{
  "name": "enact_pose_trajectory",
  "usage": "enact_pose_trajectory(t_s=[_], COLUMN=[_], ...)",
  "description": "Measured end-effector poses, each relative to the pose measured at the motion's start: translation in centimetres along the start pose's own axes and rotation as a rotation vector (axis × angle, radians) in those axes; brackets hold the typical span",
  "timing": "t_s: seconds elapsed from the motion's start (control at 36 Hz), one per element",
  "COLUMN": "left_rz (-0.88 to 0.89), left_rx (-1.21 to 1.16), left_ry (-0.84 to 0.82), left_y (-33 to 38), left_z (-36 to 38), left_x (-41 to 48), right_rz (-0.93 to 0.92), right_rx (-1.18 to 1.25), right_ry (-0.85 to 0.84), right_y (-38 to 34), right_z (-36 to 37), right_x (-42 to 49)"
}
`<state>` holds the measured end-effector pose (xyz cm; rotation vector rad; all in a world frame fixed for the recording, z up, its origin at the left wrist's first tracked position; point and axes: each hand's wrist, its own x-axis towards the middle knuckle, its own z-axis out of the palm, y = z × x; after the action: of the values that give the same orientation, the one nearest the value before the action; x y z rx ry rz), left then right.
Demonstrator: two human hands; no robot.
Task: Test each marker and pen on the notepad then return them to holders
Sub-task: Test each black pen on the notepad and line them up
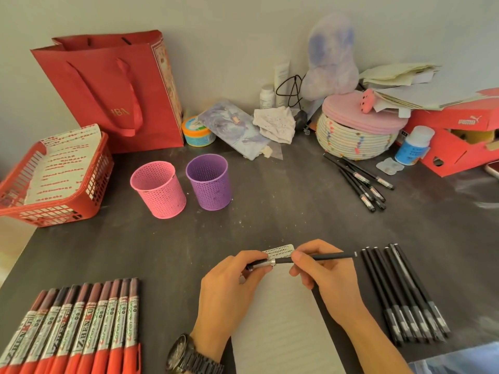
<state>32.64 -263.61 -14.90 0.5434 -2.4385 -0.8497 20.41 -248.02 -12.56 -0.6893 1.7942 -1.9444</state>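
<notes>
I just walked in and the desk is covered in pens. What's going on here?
A person holds one black pen over the notepad, left hand pinching its cap end, right hand gripping the barrel. Red markers lie in a row to the left, more black pens to the right. The pink holder and purple holder behind show nothing inside yet.

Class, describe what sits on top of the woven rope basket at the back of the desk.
A pink lid covers the woven rope basket, with a small pink spotted object resting on it. The lid hides whatever is inside.
</notes>
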Motion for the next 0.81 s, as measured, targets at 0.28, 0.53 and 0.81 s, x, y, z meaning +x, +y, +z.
enact_pose_trajectory(t_s=[0.28, 0.53, 0.81], left_rz=[0.053, 0.073, 0.092], left_rx=[-0.094, -0.087, -0.074], left_ry=[0.016, 0.038, 0.066], left_y=[0.42, 0.81, 0.42], left_z=[-0.14, -0.28, -0.35], left_x=[0.08, 0.22, 0.24], right_rz=[-0.013, 0.022, 0.014], right_rx=[-0.100, 0.054, -0.071], right_ry=[-0.023, -0.009, -0.016], right_y=[-0.54, -0.14, -0.09], right_z=[0.37, 0.20, 0.45], right_x=[0.10, 0.09, 0.02])
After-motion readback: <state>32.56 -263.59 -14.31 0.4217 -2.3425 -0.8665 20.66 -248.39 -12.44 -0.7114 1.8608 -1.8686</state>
